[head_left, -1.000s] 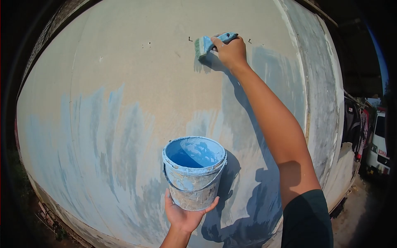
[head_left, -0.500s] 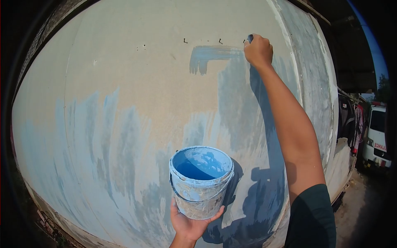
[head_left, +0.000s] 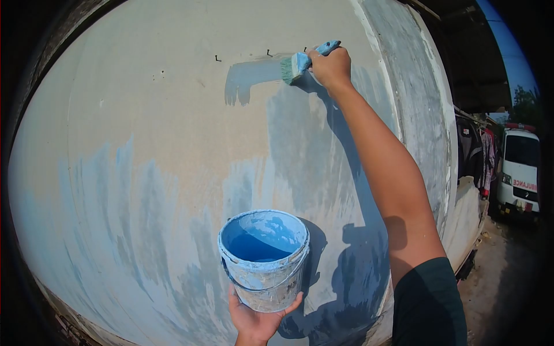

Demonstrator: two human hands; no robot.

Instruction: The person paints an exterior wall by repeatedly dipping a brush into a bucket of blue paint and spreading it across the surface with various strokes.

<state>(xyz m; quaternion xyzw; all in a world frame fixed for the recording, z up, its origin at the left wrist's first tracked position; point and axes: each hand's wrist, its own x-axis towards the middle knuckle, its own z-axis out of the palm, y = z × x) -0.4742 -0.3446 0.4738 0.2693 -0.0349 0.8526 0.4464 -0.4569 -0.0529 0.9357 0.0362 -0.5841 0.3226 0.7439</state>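
Note:
My right hand [head_left: 332,66] is wrapped round the handle of a paintbrush [head_left: 298,64], whose greenish bristles touch the wall [head_left: 173,115] at the right end of a wet blue-grey stroke [head_left: 248,75]. Low in the view, my left hand [head_left: 258,323] supports a paint-spattered bucket [head_left: 265,282] from beneath, thumb and fingers against its sides. Blue paint [head_left: 257,247] lies inside the bucket, and its wire handle hangs down the front. Uneven streaks of light blue and grey cover the lower and right parts of the wall, while the upper left is bare beige.
Several small hooks [head_left: 269,53] stick out of the wall near the stroke. A grey pillar [head_left: 412,86] stands to the right. Beyond it are hanging clothes [head_left: 479,150] and a parked white ambulance [head_left: 520,167]. Shadows of my arm and body fall on the wall.
My right hand has moved left and slightly down along the wall, and the brush has swung into sight. The whole scene has shifted left in view; the bucket stays in my left hand.

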